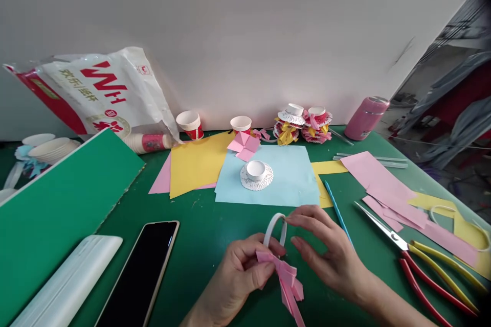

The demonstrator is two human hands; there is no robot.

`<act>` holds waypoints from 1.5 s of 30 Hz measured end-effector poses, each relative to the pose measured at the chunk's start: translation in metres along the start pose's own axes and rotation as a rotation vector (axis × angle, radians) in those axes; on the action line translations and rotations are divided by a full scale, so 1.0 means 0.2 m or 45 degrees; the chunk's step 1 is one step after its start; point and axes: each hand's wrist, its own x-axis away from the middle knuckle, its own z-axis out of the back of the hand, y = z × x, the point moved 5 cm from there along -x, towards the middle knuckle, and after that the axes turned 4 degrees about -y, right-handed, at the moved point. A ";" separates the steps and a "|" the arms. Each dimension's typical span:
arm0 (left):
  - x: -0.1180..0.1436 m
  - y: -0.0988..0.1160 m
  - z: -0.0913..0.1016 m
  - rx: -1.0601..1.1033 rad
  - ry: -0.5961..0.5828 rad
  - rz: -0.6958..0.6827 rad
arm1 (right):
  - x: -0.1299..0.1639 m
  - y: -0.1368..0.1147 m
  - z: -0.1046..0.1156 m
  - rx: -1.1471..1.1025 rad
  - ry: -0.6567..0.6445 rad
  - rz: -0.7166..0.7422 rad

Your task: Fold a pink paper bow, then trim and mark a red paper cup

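Note:
My left hand (245, 278) pinches a pink folded-paper bow (286, 276) between thumb and fingers. A white paper strip bent into a loop (273, 226) rises just above the bow, its lower ends partly hidden by the fingers. My right hand (326, 250) is beside the loop on its right. Its fingers are apart, with a fingertip at the loop's edge and the thumb clear of it. Beyond the hands, a small white cup piece with a fringed rim (256, 173) sits on light blue paper (295, 184).
Scissors (395, 237) and pink paper strips (383, 179) lie at right, near a blue pen (338, 212). A phone (141, 271) and a tilted green board (69, 225) occupy the left. Paper cups (191, 125), decorated cup pieces (291, 122) and a pink bottle (367, 117) line the back wall.

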 end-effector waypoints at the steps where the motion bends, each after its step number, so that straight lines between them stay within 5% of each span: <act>1: 0.00 0.01 -0.01 -0.042 -0.007 -0.019 | -0.03 -0.02 -0.01 0.021 -0.041 0.028; 9: 0.01 0.09 -0.07 -0.461 0.027 -0.062 | -0.11 -0.04 -0.05 0.045 -0.089 0.072; 19: 0.04 0.06 -0.02 -0.389 0.029 -0.093 | -0.06 0.06 -0.03 -0.148 0.002 -0.001; 29: 0.08 0.14 -0.14 -1.528 0.227 -0.770 | -0.01 0.02 -0.03 -0.353 -0.044 -0.216; 35: 0.10 0.11 -0.16 -1.864 0.211 -0.858 | 0.01 0.01 -0.07 -0.407 -0.111 -0.362; 45: 0.10 0.05 -0.17 -2.003 0.203 -0.932 | -0.02 -0.09 -0.03 0.142 -0.191 -0.110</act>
